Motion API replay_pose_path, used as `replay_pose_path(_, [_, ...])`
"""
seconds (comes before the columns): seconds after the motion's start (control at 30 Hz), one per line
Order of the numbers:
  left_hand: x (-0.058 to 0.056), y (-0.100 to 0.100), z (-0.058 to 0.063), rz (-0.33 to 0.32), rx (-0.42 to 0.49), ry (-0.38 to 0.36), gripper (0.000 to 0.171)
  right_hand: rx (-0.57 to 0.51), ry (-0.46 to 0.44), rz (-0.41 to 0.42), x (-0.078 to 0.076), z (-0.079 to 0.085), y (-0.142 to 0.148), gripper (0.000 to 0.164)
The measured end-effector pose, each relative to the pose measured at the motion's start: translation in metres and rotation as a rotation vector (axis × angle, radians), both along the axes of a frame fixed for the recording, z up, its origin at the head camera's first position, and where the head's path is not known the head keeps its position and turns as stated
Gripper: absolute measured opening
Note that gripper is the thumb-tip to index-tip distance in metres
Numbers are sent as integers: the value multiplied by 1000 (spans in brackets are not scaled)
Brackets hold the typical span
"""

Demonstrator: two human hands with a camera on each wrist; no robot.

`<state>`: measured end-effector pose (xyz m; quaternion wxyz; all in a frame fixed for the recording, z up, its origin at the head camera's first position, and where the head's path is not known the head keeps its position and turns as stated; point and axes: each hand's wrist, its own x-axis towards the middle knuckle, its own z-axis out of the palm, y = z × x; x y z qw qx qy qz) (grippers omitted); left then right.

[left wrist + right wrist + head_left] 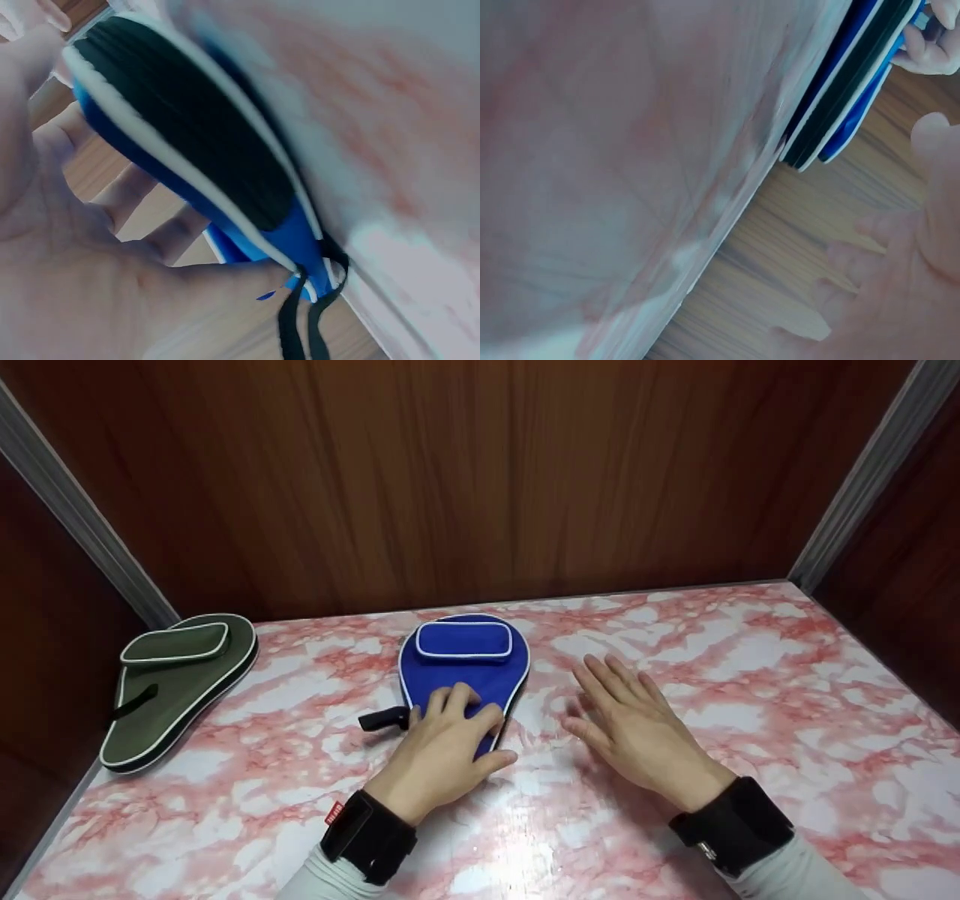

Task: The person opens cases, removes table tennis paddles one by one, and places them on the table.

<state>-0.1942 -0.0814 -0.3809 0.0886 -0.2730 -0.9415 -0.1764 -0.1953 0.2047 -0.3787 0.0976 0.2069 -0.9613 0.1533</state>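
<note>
A blue table tennis paddle case (435, 673) with white piping and a raised pocket lies flat on the table, its wide end away from me. My left hand (442, 754) is over its narrow lower part, fingers spread and slightly bent, fingertips at its top face. The hand hides much of that end. A black strap (384, 718) sticks out left of the case. In the left wrist view the dark side band (187, 124) of the case shows beneath the fingers. My right hand (637, 727) hovers to the right of the case with straight fingers, holding nothing.
An olive green paddle case (169, 697) with white piping and a black strap lies at the table's left edge. Brown wood-grain panels (480, 487) rise behind and at both sides of the red-and-white marbled table (750, 675).
</note>
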Motion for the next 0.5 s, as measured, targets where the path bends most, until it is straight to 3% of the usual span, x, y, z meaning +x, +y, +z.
replay_pose_path(0.27, [1, -1, 0, -47, -37, 127, 34, -36, -63, 47, -1, -2, 0, 79])
replay_pose_path(0.5, [4, -10, 2, -136, -34, 94, 38, -78, -129, 49, -1, -1, 2, 81])
